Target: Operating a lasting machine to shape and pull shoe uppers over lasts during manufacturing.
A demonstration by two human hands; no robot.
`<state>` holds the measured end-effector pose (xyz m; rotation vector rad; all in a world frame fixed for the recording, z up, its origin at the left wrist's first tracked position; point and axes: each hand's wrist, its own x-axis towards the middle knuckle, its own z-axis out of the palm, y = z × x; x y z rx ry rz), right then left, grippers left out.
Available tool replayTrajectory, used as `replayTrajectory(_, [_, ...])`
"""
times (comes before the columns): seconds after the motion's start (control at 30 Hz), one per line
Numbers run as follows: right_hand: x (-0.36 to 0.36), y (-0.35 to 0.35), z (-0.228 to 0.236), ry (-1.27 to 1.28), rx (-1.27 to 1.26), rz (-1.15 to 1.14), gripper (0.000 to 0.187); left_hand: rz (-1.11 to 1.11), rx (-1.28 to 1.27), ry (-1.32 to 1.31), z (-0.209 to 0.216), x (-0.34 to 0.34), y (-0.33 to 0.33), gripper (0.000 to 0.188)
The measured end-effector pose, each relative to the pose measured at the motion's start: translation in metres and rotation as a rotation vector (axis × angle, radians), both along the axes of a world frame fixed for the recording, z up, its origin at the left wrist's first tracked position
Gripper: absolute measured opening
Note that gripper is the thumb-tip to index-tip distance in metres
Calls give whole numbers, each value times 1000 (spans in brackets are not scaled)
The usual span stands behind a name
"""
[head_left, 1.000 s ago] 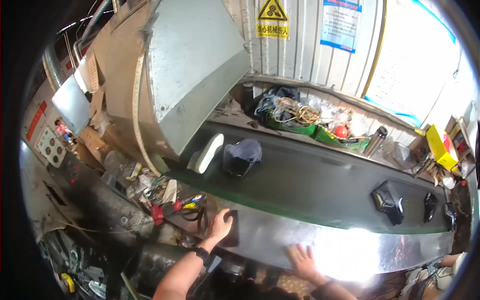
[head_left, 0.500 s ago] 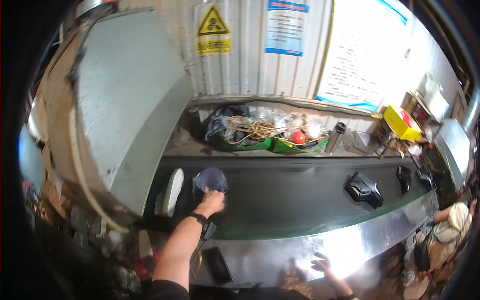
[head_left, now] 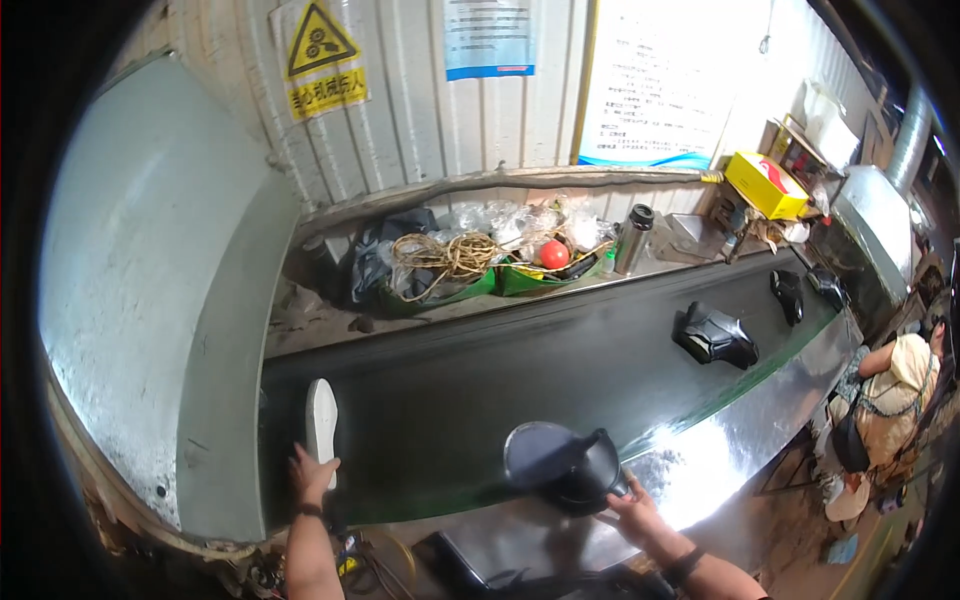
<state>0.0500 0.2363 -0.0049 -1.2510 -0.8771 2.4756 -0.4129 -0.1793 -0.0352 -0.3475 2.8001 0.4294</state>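
Note:
A white shoe sole [head_left: 321, 425] lies lengthwise on the dark conveyor belt [head_left: 430, 410], near its left end. My left hand [head_left: 312, 475] is at the sole's near end, fingers spread and thumb beside its edge; whether they touch cannot be made out. In my right hand [head_left: 638, 512] is a black boot-like shoe piece [head_left: 590, 468], gripped at its narrow right end. Its wide, round grey-blue end faces left, over the belt's near edge. Farther right on the belt rests a black shoe piece [head_left: 717, 335], with two smaller dark shoes [head_left: 788, 296] beyond it.
A grey metal hood [head_left: 150, 300] curves up at the left. Behind the belt stand green-edged containers [head_left: 440, 298] with rope and plastic, a red ball [head_left: 553, 254] and a metal flask [head_left: 635, 240]. A shiny metal ledge [head_left: 690, 455] runs along the near side. Another person [head_left: 895, 390] is at far right.
My left hand has let go of the boot-like piece and moved to the sole. My right hand, empty before, now holds that piece farther right and nearer. The view has shifted and tilted.

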Motion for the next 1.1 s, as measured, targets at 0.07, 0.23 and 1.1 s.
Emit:
replayTrajectory(0.07, [-5, 2, 19, 41, -96, -32, 91, -6, -5, 33, 1, 14, -20, 124])
replayTrajectory(0.23, [7, 17, 45, 346, -221, 68, 86, -41, 51, -104, 42, 36, -20, 130])
replayTrajectory(1.1, [127, 19, 89, 216, 652, -3, 65, -843, 1049, 195, 59, 433, 208, 30])
